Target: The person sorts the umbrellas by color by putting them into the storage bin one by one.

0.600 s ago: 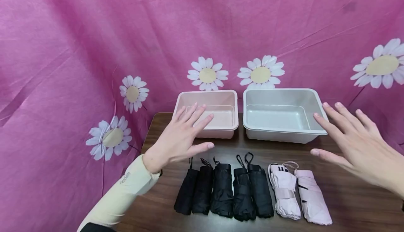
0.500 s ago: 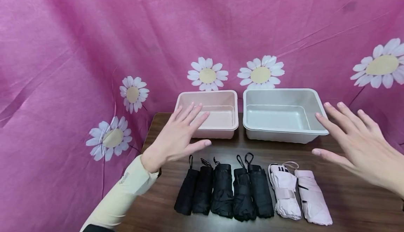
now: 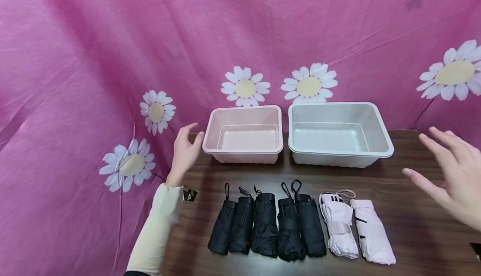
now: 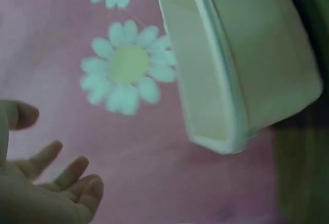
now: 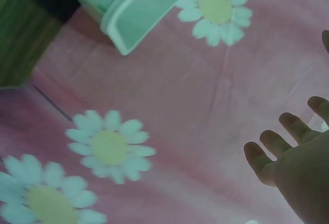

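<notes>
Hovering, each grip released, left hand [image 3: 184, 153] flanks pink bin [image 3: 245, 156], right hand [image 3: 461, 179] grey bin [image 3: 332, 159].

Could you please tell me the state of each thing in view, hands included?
Pink bin: upright, uncovered, nothing visible inside
Gray bin: upright, uncovered, nothing visible inside
Five black umbrellas: folded, lying on the table
Two pale pink umbrellas: folded, lying on the table
Left hand: holding nothing, apart from the pink bin
Right hand: holding nothing, fingers apart
Floral cloth: hanging, creased
</notes>
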Motion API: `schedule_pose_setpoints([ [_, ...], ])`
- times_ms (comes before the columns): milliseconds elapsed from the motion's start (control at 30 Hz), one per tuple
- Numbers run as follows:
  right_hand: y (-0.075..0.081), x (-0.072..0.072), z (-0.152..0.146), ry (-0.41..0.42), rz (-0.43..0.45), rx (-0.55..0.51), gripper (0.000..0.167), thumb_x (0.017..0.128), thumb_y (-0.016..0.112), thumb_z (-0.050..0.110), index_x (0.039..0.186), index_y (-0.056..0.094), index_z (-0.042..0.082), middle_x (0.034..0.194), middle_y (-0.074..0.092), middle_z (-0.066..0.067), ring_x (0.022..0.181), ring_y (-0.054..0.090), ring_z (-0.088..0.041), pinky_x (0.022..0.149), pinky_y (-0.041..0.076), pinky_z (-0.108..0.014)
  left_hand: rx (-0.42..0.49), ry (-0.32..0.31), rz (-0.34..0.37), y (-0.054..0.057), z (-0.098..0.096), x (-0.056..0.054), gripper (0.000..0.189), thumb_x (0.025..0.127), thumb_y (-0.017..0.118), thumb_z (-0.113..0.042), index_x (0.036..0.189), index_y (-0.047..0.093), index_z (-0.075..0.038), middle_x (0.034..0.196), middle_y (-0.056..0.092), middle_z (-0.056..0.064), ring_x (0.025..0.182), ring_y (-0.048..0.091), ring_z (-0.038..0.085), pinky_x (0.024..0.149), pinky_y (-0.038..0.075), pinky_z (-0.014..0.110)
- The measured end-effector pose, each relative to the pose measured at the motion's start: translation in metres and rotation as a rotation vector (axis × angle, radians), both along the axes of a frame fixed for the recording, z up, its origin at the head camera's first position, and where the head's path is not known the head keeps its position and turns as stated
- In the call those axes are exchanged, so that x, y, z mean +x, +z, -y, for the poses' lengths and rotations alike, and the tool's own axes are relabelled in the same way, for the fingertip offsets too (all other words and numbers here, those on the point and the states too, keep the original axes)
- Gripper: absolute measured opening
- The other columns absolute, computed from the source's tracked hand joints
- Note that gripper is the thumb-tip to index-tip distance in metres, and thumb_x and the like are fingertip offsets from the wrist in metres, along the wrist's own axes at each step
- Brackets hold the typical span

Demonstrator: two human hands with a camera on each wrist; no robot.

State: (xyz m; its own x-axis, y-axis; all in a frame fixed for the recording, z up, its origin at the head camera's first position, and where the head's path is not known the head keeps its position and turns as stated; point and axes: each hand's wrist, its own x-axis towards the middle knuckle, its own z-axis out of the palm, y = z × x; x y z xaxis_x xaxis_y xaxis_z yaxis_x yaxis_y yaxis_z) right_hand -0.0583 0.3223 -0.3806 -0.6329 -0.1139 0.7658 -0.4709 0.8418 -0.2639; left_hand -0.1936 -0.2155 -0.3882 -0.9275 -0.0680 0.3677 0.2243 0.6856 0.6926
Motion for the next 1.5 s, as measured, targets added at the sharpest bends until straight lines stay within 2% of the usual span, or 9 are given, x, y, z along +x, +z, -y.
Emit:
schedule_pose_setpoints([
  [133, -0.023, 0.003, -0.009, -0.045, 0.006, -0.076, 0.09, 0.083, 0.052, 0.073, 0.129, 0.057, -0.004, 0.133, 0.053, -0.029, 0.134, 0.043, -0.036, 0.116, 0.023, -0.034, 0.226, 0.15, 0.18, -0.022, 0.012, -0.009, 0.034, 0.092, 0.059, -0.017, 0.122, 0.061, -0.002, 0.119, 0.063, 0.019, 0.105, 0.058, 0.027, 0.092, 0.044, 0.038],
  [300, -0.057, 0.012, -0.019, -0.067, 0.135, -0.184, 0.075, 0.087, 0.062, 0.054, 0.131, 0.054, -0.006, 0.132, 0.052, -0.034, 0.136, 0.04, -0.019, 0.117, 0.021, -0.04, 0.284, 0.21, 0.336, -0.054, 0.022, -0.017, 0.036, 0.092, 0.057, -0.016, 0.124, 0.06, 0.001, 0.118, 0.063, 0.022, 0.087, 0.06, 0.018, 0.074, 0.046, 0.02],
  [400, -0.077, 0.019, -0.021, -0.088, 0.244, -0.225, 0.06, 0.086, 0.068, 0.023, 0.135, 0.05, -0.006, 0.129, 0.049, -0.04, 0.137, 0.037, -0.031, 0.118, 0.017, -0.048, 0.278, 0.226, 0.39, -0.072, 0.022, -0.021, 0.039, 0.092, 0.057, -0.018, 0.125, 0.059, 0.003, 0.115, 0.063, 0.024, 0.073, 0.06, 0.016, 0.063, 0.045, 0.015],
  [467, -0.092, 0.024, -0.02, -0.112, 0.303, -0.244, 0.061, 0.081, 0.068, 0.008, 0.138, 0.047, -0.005, 0.128, 0.048, -0.042, 0.133, 0.037, -0.046, 0.117, 0.015, -0.053, 0.298, 0.234, 0.424, -0.081, 0.021, -0.023, 0.042, 0.092, 0.057, -0.019, 0.126, 0.057, 0.004, 0.116, 0.062, 0.024, 0.076, 0.062, 0.02, 0.061, 0.046, 0.015],
  [633, -0.125, 0.038, -0.015, -0.163, 0.401, -0.277, 0.061, 0.081, 0.068, 0.005, 0.137, 0.045, -0.009, 0.124, 0.046, -0.046, 0.12, 0.036, -0.062, 0.114, 0.016, -0.063, 0.553, 0.243, 0.544, -0.095, 0.011, -0.026, 0.049, 0.093, 0.055, -0.019, 0.135, 0.047, 0.004, 0.132, 0.051, 0.021, 0.114, 0.054, 0.032, 0.085, 0.053, 0.034],
  [733, -0.142, 0.047, -0.011, -0.185, 0.448, -0.281, 0.061, 0.083, 0.067, 0.007, 0.135, 0.044, -0.013, 0.12, 0.047, -0.046, 0.113, 0.038, -0.063, 0.105, 0.021, -0.068, 0.71, 0.247, 0.592, -0.1, 0.004, -0.027, 0.052, 0.095, 0.053, -0.019, 0.14, 0.041, 0.004, 0.137, 0.046, 0.021, 0.126, 0.046, 0.037, 0.101, 0.046, 0.048],
  [967, -0.175, 0.062, 0.0, -0.232, 0.629, -0.253, 0.069, 0.085, 0.065, 0.013, 0.137, 0.032, -0.018, 0.112, 0.044, -0.045, 0.106, 0.035, -0.061, 0.092, 0.022, -0.071, 0.74, 0.284, 0.567, -0.107, -0.004, -0.031, 0.05, 0.095, 0.055, -0.02, 0.138, 0.043, 0.003, 0.127, 0.051, 0.019, 0.12, 0.051, 0.036, 0.099, 0.049, 0.049],
  [1167, -0.192, 0.072, 0.009, -0.25, 0.756, -0.215, 0.074, 0.086, 0.066, 0.023, 0.136, 0.032, -0.019, 0.116, 0.041, -0.048, 0.105, 0.034, -0.063, 0.088, 0.024, -0.066, 0.755, 0.27, 0.534, -0.109, -0.007, -0.034, 0.049, 0.092, 0.053, -0.014, 0.136, 0.044, 0.004, 0.133, 0.054, 0.023, 0.119, 0.055, 0.037, 0.091, 0.054, 0.047],
  [1500, -0.212, 0.086, 0.026, -0.279, 0.803, -0.209, 0.075, 0.08, 0.074, 0.028, 0.127, 0.039, -0.02, 0.115, 0.044, -0.045, 0.105, 0.038, -0.057, 0.087, 0.026, -0.062, 0.68, 0.255, 0.523, -0.11, -0.004, -0.032, 0.044, 0.094, 0.048, -0.014, 0.136, 0.049, 0.0, 0.133, 0.055, 0.022, 0.117, 0.055, 0.038, 0.084, 0.056, 0.045],
])
